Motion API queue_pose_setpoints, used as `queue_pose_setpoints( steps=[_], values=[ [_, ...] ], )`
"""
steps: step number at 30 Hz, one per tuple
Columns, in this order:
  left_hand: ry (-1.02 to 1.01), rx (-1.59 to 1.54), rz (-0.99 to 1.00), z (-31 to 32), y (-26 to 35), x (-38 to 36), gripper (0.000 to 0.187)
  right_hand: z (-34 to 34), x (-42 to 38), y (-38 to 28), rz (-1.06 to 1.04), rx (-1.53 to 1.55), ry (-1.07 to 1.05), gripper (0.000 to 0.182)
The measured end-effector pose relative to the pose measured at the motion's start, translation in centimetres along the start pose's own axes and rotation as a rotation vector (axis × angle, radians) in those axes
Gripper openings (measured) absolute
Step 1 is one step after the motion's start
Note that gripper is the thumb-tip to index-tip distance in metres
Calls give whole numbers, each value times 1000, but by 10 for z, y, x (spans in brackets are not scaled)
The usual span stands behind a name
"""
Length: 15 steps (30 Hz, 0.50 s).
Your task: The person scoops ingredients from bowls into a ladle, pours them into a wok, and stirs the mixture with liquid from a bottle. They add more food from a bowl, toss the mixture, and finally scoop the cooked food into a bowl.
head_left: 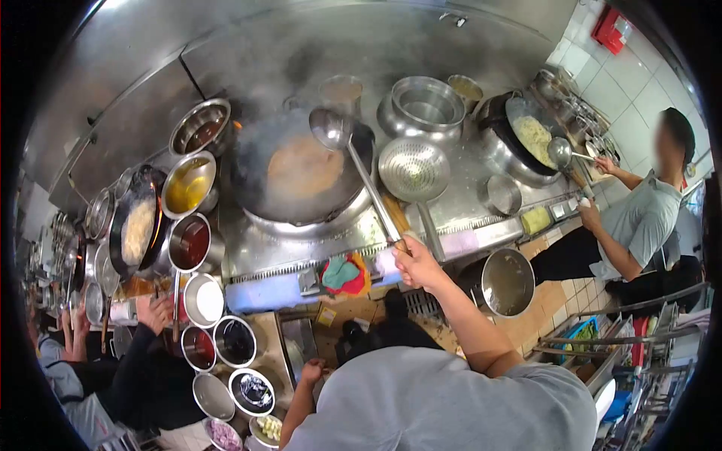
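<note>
Left hand hangs low beside the counter, fingers curled; whether it holds anything I cannot tell. Right hand, arm stretched forward, fingers wrapped round one ladle, whose bowl hovers over one steaming wok. Beyond stands one strainer.

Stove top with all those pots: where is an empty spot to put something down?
One bare steel patch lies on the stove top between the strainer, the small bowl and the front edge. The right hand holds the ladle over the wok. The left side is crowded: sauce bowls stand packed together.
</note>
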<state>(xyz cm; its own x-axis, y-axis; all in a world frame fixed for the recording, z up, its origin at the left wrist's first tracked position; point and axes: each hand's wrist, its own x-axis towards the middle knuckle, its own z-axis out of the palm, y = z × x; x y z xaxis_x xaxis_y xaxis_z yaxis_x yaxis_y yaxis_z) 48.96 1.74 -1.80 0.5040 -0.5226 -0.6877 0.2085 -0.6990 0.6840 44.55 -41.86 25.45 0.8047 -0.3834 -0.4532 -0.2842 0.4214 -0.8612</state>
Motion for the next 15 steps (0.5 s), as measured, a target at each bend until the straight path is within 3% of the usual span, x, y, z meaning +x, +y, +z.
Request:
queue_pose_setpoints(
  steps=[2, 4, 5, 7, 8, 9, 13, 14, 15],
  values=[
    [34, 68, 217, 3, 5, 9, 25, -14, -6, -38, -88, -85, 174, 49],
    [206, -359, 20, 7, 13, 2, 28, -46, 13, -52, -140, -2, 259, 52],
    [216, -642, -116, 13, 13, 0, 27, -82, 49, -40, -334, -411, 441, 53],
    [215, -594, -128, 19, 27, -7, 27, -134, 110, -41, -611, -954, 765, 45],
    [204, -495, -144, 26, 31, -12, 26, -149, 128, -56, -692, -1084, 910, 37],
    [184, -371, -156, 33, 34, -17, 26, -160, 139, -72, -689, -1083, 905, 37],
    [153, -146, -167, 54, 49, -17, 25, -185, 178, -149, -107, 17, 463, 5],
    [157, -140, -162, 58, 53, -15, 25, -202, 196, -162, -103, 15, 454, 5],
    [161, -141, -156, 63, 58, -13, 25, -220, 210, -174, 3, 526, 149, 6]
  ],
)
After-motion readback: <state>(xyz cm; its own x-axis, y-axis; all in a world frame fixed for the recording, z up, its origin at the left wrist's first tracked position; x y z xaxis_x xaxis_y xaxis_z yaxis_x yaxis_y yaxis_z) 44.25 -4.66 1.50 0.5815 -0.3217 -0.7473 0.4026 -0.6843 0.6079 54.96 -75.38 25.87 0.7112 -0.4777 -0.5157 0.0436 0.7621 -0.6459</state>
